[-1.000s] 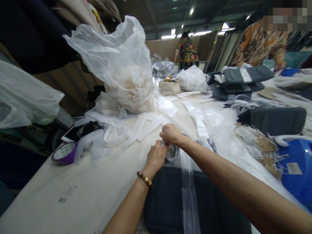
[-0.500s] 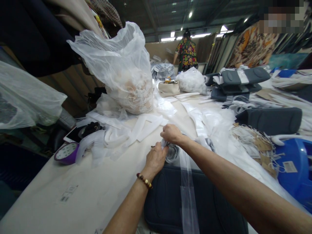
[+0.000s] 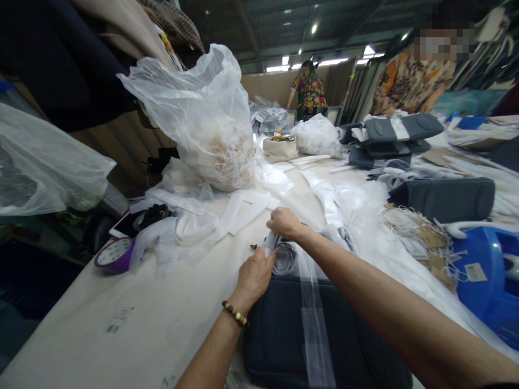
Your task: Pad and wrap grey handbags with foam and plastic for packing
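Observation:
A dark navy padded bag lies flat before me, with a clear plastic strip running across it. Against its far edge is a grey coil, perhaps a rolled strap, under clear film. My left hand is at the coil's left side, thumb and fingers pinching a whitish plastic wrap. Just beyond, my right hand is closed in a fist at the wrap's upper end. A small metal clasp pokes out left of the wrap.
A large translucent bag of tags stands at the back left. White foam strips lie before it. Left is a purple tape roll. On the right are tags with strings, a blue plastic container and stacked dark bags. Two people are beyond.
My left hand has drawn slightly down and left, opening a small gap to the right hand and baring more of the wrap. My right hand stays almost in place.

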### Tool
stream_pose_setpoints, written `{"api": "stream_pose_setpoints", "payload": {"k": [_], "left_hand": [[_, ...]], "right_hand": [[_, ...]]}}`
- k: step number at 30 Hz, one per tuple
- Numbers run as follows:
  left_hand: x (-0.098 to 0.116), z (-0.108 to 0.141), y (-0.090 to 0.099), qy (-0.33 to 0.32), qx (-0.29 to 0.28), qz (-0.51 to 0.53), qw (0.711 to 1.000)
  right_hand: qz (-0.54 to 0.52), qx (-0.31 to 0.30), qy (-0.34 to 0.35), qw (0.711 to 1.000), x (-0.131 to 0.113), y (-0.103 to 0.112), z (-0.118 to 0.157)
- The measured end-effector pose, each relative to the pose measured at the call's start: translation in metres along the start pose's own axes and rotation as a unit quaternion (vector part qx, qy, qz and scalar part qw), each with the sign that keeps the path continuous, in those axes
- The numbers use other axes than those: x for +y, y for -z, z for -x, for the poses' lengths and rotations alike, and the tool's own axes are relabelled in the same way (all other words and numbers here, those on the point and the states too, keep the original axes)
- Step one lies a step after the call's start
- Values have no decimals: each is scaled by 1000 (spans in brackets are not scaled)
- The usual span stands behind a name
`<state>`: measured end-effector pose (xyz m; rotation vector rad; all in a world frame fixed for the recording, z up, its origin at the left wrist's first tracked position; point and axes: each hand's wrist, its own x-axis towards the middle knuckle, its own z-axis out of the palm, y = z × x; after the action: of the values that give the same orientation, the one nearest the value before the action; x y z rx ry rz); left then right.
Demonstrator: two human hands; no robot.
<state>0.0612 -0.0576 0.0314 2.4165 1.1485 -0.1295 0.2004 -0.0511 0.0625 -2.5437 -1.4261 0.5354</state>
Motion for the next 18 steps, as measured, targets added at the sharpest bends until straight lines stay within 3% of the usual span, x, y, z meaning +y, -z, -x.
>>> {"api": "stream_pose_setpoints", "payload": {"k": [8, 13, 18], "left_hand": [[10, -7, 9, 9, 20, 7, 1000], [20, -9, 2, 4, 29, -15, 999], [13, -6, -1, -2, 28, -42, 999]], "right_hand": [[-9, 17, -14, 1000, -7, 7, 8], [-22, 32, -24, 999, 0, 2, 11], [-55, 40, -24, 997, -1, 1, 14]]}}
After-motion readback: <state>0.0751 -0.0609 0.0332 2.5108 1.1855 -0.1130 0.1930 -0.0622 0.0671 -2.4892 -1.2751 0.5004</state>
